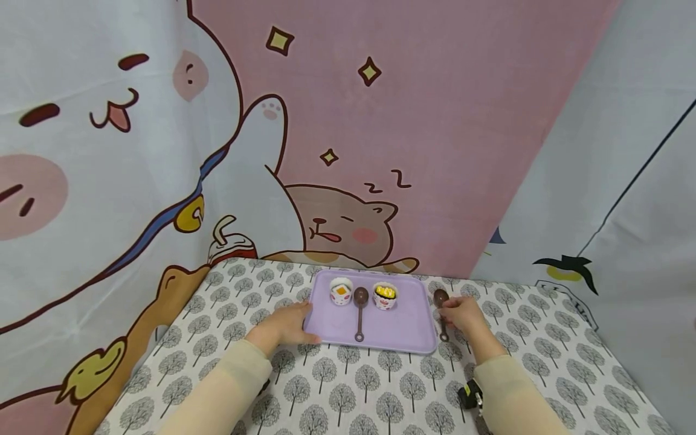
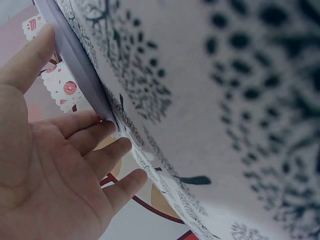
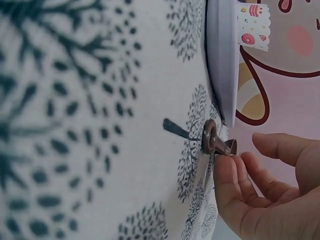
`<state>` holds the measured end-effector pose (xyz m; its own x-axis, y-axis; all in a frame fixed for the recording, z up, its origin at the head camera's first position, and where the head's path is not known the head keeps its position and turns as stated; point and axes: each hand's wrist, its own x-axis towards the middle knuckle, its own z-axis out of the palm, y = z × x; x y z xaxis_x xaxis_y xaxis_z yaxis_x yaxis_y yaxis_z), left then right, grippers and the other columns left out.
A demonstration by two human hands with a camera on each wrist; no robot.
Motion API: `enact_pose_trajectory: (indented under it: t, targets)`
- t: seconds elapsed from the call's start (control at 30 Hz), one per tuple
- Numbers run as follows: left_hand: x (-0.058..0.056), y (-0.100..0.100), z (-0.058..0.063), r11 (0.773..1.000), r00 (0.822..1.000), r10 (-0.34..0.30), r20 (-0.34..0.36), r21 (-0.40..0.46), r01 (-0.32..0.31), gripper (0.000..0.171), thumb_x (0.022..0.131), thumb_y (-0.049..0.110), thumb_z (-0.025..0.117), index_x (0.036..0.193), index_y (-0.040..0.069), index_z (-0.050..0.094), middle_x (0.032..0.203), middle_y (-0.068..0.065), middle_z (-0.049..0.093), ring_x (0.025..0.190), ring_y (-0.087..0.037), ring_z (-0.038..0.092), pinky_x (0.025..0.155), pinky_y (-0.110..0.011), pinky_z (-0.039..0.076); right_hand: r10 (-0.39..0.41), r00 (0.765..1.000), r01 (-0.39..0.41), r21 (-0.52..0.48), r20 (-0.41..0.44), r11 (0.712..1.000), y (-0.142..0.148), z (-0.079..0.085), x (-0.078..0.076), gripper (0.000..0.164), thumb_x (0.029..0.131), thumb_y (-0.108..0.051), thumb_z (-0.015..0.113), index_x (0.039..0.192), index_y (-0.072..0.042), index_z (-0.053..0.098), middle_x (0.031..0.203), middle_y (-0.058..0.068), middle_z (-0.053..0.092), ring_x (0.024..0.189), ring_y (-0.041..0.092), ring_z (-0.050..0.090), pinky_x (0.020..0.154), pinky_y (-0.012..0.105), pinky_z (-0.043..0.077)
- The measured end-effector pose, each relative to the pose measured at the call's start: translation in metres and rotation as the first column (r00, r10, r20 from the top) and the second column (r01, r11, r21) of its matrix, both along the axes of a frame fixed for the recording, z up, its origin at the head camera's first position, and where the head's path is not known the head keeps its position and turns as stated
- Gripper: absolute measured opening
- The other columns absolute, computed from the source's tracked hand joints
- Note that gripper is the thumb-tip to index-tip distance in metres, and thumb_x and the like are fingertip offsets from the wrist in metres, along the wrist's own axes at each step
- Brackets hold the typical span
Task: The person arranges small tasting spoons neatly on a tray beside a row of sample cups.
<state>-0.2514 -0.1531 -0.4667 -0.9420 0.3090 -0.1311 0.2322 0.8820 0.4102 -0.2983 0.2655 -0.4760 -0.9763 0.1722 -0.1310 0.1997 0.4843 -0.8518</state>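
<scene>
A lilac tray [image 1: 402, 323] lies on the table. My left hand [image 1: 288, 324] is at its left end, thumb and fingertips right at the rim, fingers loosely extended in the left wrist view. On the tray stand a paper cup with a white top and an orange square [image 1: 341, 293], and another cup with yellow pieces on a dark filling [image 1: 385, 297]. Between them lies a brown spoon [image 1: 360, 305]. Another brown spoon [image 1: 441, 297] lies right of the tray. My right hand [image 1: 462, 314] is beside it, fingertips at its handle, thumb held apart in the right wrist view.
The table is covered by a white cloth [image 1: 337, 393] printed with grey trees. Behind it hangs a pink and white curtain [image 1: 435, 151] with cartoon animals. A black device [image 1: 469, 396] is strapped at my right wrist.
</scene>
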Motion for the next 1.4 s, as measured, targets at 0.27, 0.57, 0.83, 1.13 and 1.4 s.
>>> enact_pose_trajectory:
  t: [0.27, 0.57, 0.83, 1.13, 1.4]
  targets:
    - [-0.001, 0.0, -0.002, 1.0, 1.0, 0.003, 0.0, -0.006, -0.003, 0.1, 0.077, 0.052, 0.081, 0.151, 0.0, 0.039, 0.157, -0.016, 0.038, 0.142, -0.038, 0.039, 0.116, -0.055, 0.032, 0.004, 1.0, -0.003, -0.021, 0.018, 1.0, 0.002, -0.003, 0.0, 0.029, 0.088, 0.003, 0.068, 0.112, 0.016, 0.059, 0.085, 0.012, 0.062, 0.065, 0.013, 0.059, 0.064, 0.031, 0.061]
    - [0.0, -0.002, -0.001, 1.0, 1.0, -0.004, 0.002, -0.001, 0.004, 0.1, 0.078, 0.051, 0.081, 0.151, -0.001, 0.039, 0.157, -0.017, 0.038, 0.143, -0.038, 0.038, 0.117, -0.055, 0.031, -0.022, 0.999, 0.025, -0.07, 0.038, 0.997, 0.004, -0.008, -0.003, 0.024, 0.087, 0.005, 0.067, 0.107, 0.015, 0.059, 0.081, 0.009, 0.062, 0.067, 0.015, 0.061, 0.062, 0.031, 0.061]
    - [0.0, -0.001, -0.001, 1.0, 1.0, 0.003, 0.004, 0.003, -0.003, 0.1, 0.077, 0.052, 0.081, 0.151, -0.001, 0.039, 0.157, -0.018, 0.038, 0.142, -0.038, 0.038, 0.116, -0.055, 0.031, -0.026, 0.997, 0.032, -0.083, 0.072, 0.996, 0.005, -0.009, -0.002, 0.029, 0.088, 0.002, 0.065, 0.113, 0.016, 0.056, 0.085, 0.013, 0.062, 0.068, 0.016, 0.063, 0.061, 0.029, 0.061]
    - [-0.001, 0.0, -0.003, 1.0, 1.0, 0.01, 0.012, -0.001, -0.01, 0.1, 0.077, 0.052, 0.081, 0.151, -0.001, 0.039, 0.157, -0.017, 0.038, 0.143, -0.038, 0.037, 0.116, -0.056, 0.031, -0.014, 0.997, 0.021, -0.097, 0.075, 0.995, 0.006, -0.012, -0.004, 0.024, 0.08, 0.006, 0.07, 0.101, 0.013, 0.059, 0.074, 0.007, 0.059, 0.059, 0.013, 0.061, 0.057, 0.026, 0.059]
    - [-0.001, 0.0, -0.002, 1.0, 1.0, 0.015, 0.014, 0.01, -0.015, 0.102, 0.076, 0.052, 0.082, 0.151, -0.001, 0.038, 0.157, -0.017, 0.038, 0.142, -0.039, 0.038, 0.116, -0.057, 0.031, -0.002, 0.997, 0.008, -0.075, 0.078, 0.997, 0.008, -0.014, -0.007, 0.031, 0.079, 0.01, 0.071, 0.106, 0.017, 0.057, 0.078, 0.012, 0.061, 0.056, 0.013, 0.062, 0.055, 0.026, 0.059]
